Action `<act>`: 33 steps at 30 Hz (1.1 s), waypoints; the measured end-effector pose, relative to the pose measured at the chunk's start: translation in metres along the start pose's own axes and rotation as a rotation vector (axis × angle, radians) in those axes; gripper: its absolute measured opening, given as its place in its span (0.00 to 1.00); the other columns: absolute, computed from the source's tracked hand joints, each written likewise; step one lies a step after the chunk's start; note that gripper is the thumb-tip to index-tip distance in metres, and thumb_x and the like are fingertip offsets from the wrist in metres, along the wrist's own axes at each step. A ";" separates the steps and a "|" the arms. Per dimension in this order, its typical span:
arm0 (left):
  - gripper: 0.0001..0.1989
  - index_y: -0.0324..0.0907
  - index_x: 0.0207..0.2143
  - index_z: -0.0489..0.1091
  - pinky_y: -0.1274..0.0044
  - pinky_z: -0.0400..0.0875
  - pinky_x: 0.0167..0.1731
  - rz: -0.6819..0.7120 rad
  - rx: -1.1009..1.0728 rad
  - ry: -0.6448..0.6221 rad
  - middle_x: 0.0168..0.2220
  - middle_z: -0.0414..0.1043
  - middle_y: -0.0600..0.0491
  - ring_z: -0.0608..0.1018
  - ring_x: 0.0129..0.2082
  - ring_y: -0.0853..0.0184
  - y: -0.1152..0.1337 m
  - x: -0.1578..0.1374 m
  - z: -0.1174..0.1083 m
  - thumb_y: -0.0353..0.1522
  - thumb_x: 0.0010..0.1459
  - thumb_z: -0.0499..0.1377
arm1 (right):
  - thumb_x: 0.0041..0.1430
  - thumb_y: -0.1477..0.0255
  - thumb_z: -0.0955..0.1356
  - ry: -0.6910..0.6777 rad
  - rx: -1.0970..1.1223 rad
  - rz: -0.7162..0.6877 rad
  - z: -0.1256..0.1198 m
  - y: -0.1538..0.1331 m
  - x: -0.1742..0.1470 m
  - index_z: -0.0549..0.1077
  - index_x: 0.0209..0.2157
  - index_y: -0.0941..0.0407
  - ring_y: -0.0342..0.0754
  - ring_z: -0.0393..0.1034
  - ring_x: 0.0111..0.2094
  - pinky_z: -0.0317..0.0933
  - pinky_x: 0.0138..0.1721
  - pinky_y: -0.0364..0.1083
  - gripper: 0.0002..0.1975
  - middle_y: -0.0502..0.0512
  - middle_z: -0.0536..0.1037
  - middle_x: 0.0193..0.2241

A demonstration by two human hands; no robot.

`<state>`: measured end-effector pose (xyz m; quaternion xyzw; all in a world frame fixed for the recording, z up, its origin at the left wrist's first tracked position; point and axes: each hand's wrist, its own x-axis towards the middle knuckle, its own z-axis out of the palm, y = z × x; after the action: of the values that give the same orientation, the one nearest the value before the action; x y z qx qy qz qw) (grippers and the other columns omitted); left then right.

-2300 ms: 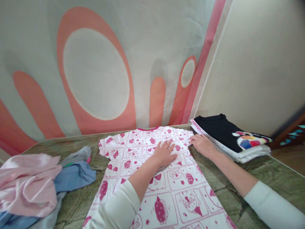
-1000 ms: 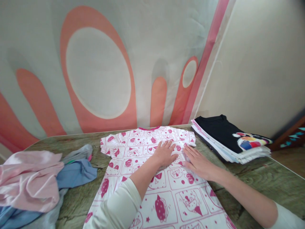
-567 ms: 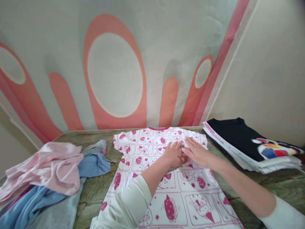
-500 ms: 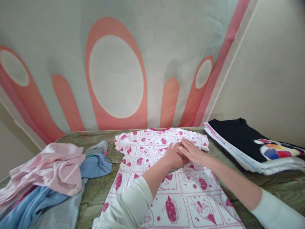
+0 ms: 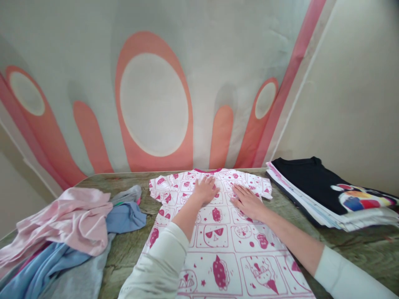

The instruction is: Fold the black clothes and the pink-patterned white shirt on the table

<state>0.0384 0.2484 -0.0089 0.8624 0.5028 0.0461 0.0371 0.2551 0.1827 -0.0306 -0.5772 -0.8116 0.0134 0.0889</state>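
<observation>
A white short-sleeved shirt [image 5: 215, 234] with magenta cartoon prints and a magenta neckline lies spread out on the wooden table, its collar toward the wall. My left hand [image 5: 205, 190] rests on the upper chest just below the collar, fingers spread. To its right, my right hand [image 5: 248, 202] lies flat on the cloth near the right sleeve, fingers stretched out. Neither hand grips anything. The shirt's lower end runs out of the bottom of the view, and my left sleeve covers part of its left side.
A loose heap of clothes, with a pink garment [image 5: 77, 216] over blue [image 5: 56, 261] and grey ones, lies on the left. Folded clothes are stacked at the right, a black T-shirt [image 5: 305, 182] on top. The wooden table [image 5: 127, 249] meets a printed wall [image 5: 199, 83] behind.
My hands were close together, overlapping on the shirt's chest. Now they are apart: the left has moved left and toward the collar, while the right lies flat slightly right of the middle.
</observation>
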 end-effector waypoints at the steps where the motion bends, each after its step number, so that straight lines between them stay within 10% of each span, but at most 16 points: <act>1: 0.31 0.44 0.62 0.44 0.55 0.39 0.57 -0.038 0.003 -0.004 0.65 0.40 0.51 0.45 0.63 0.57 -0.010 0.002 -0.001 0.49 0.61 0.35 | 0.61 0.51 0.48 0.001 -0.002 -0.002 0.000 0.000 0.000 0.52 0.61 0.61 0.51 0.40 0.63 0.37 0.61 0.53 0.36 0.59 0.50 0.62; 13: 0.33 0.38 0.63 0.44 0.65 0.40 0.58 -0.214 0.085 -0.048 0.64 0.39 0.46 0.46 0.63 0.59 -0.121 -0.018 -0.019 0.48 0.61 0.37 | 0.60 0.50 0.47 -0.005 0.009 -0.032 0.003 0.004 0.002 0.50 0.62 0.58 0.52 0.40 0.63 0.37 0.61 0.53 0.36 0.56 0.49 0.62; 24: 0.29 0.41 0.60 0.51 0.60 0.45 0.56 -0.200 0.145 0.026 0.63 0.45 0.45 0.51 0.62 0.57 -0.093 -0.064 -0.011 0.46 0.62 0.40 | 0.61 0.51 0.48 0.006 -0.005 -0.062 0.006 0.008 0.004 0.50 0.62 0.56 0.51 0.41 0.63 0.39 0.61 0.53 0.35 0.55 0.49 0.62; 33: 0.31 0.36 0.61 0.48 0.64 0.47 0.56 -0.298 0.133 0.085 0.63 0.45 0.42 0.51 0.62 0.57 -0.146 -0.080 -0.018 0.46 0.62 0.40 | 0.60 0.50 0.48 -0.020 0.000 -0.056 0.006 0.009 0.003 0.49 0.62 0.57 0.51 0.40 0.63 0.38 0.61 0.53 0.35 0.55 0.50 0.62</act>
<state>-0.1287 0.2506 -0.0102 0.7760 0.6282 0.0432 -0.0348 0.2621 0.1888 -0.0376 -0.5541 -0.8283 0.0168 0.0811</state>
